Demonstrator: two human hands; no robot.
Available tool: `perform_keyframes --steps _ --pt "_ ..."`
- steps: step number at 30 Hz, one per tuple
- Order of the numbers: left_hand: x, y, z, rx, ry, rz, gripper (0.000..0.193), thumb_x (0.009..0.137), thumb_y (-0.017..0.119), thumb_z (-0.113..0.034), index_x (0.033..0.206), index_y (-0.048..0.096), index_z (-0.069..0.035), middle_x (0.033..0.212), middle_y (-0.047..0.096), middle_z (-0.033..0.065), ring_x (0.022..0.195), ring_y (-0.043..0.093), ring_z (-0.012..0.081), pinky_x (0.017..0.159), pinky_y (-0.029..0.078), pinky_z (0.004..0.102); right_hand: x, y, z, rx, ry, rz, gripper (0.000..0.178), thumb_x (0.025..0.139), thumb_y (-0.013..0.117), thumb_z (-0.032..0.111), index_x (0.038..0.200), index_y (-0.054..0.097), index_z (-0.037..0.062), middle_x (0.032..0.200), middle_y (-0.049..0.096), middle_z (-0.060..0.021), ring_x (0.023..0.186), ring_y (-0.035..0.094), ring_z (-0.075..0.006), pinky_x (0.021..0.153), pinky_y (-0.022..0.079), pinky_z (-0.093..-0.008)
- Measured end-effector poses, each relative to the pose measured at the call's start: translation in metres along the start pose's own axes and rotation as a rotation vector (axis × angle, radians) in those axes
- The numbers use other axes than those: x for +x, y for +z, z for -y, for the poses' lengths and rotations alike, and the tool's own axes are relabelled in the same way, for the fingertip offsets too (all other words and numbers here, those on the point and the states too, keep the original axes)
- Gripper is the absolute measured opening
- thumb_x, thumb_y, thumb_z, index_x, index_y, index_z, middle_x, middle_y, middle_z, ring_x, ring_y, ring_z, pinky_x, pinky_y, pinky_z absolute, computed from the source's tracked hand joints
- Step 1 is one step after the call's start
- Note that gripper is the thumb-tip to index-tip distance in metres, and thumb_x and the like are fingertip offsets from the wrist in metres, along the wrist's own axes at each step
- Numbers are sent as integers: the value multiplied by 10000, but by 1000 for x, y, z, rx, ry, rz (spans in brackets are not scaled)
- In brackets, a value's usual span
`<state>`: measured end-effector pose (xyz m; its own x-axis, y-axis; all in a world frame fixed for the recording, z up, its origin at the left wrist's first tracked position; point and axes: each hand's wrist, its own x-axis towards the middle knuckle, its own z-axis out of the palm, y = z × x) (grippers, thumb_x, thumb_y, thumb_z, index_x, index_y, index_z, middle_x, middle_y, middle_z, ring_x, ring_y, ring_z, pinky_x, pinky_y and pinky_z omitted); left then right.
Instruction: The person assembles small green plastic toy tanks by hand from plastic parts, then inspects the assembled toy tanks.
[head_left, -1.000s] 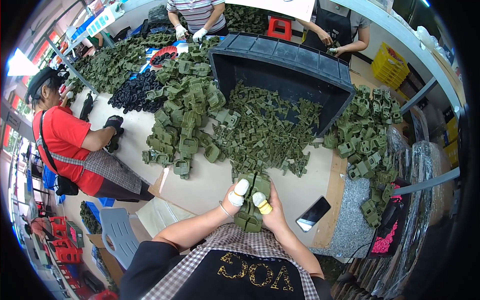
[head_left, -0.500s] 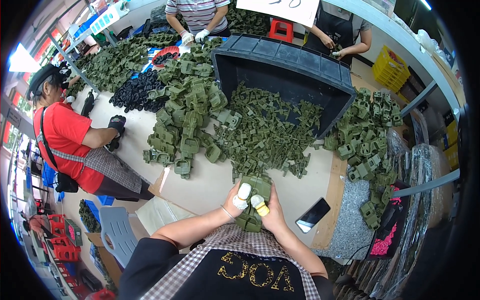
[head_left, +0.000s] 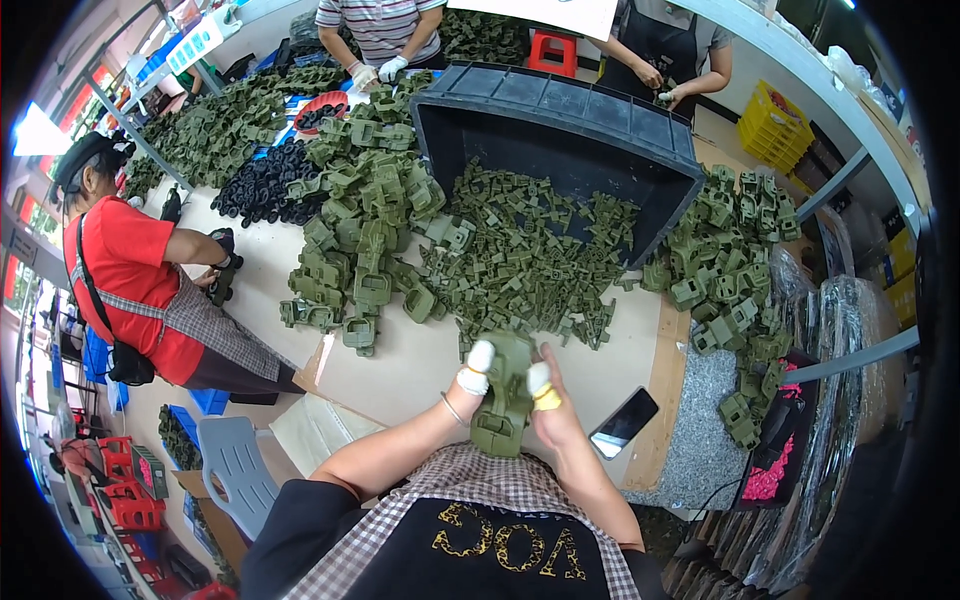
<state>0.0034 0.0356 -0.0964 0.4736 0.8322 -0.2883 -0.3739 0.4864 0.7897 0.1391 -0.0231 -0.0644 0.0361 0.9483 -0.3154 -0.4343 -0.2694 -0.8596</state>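
An olive-green plastic toy vehicle body (head_left: 505,400) is held in front of my apron, its length pointing away from me. My left hand (head_left: 466,392) grips its left side, with a white covering on the thumb. On the other side, my right hand (head_left: 553,408) has its fingers stretched out and apart; a white and yellow wrap covers its thumb, which is close to the body. Whether that thumb touches it, I cannot tell. Just beyond lies a heap of small green plastic parts (head_left: 530,260), spilling from a tipped black bin (head_left: 560,110).
Larger green vehicle bodies (head_left: 365,230) are piled left of the bin, others (head_left: 715,260) to the right. Black wheels (head_left: 268,180) lie farther left. A phone (head_left: 624,423) rests right of my hands. A co-worker in a red shirt (head_left: 125,260) stands left; two more people work across the table.
My right hand has loosened from the vehicle body and spread its fingers beside it. The body stays in my left hand and has turned slightly. The co-worker's hands at left moved.
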Motion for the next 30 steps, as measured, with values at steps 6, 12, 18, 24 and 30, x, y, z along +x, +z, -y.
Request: perform_keyframes --steps 6,12,18,24,30 --pt "-6 13 -34 -306 145 -28 475 836 432 -420 1189 405 -104 1128 500 76 980 524 226 836 443 390 -28 -16 -25 431 260 302 633 795 569 158 1316 220 66 1323 284 -83 1182 343 -222 901 381 -383" --pt "5 -30 -53 -213 373 -144 648 807 317 -595 1210 398 -94 1212 432 105 1091 423 245 911 351 390 -27 -33 -10 35 85 279 565 738 635 124 1224 368 15 1126 498 -96 1048 473 -187 896 377 -311" --pt "-6 -13 -44 1395 -162 855 483 768 558 -209 1193 413 -32 1137 500 161 1059 482 249 903 363 318 -18 -54 -1 -841 195 487 606 677 693 136 1210 418 46 1112 526 -85 1031 482 -163 879 367 -271" --pt "2 -28 17 1053 -503 997 393 769 564 -240 1097 510 -29 1050 560 134 956 533 201 822 401 291 -30 -72 -36 -706 287 501 606 681 686 159 1211 413 50 1139 504 -117 1068 467 -207 896 361 -281" --pt "8 -24 22 1285 -400 1051 349 739 591 -246 1007 569 -24 944 607 143 840 579 208 747 434 309 -45 -57 -33 -595 327 384 585 685 695 166 1186 434 15 1102 534 -79 1019 492 -157 880 367 -252"
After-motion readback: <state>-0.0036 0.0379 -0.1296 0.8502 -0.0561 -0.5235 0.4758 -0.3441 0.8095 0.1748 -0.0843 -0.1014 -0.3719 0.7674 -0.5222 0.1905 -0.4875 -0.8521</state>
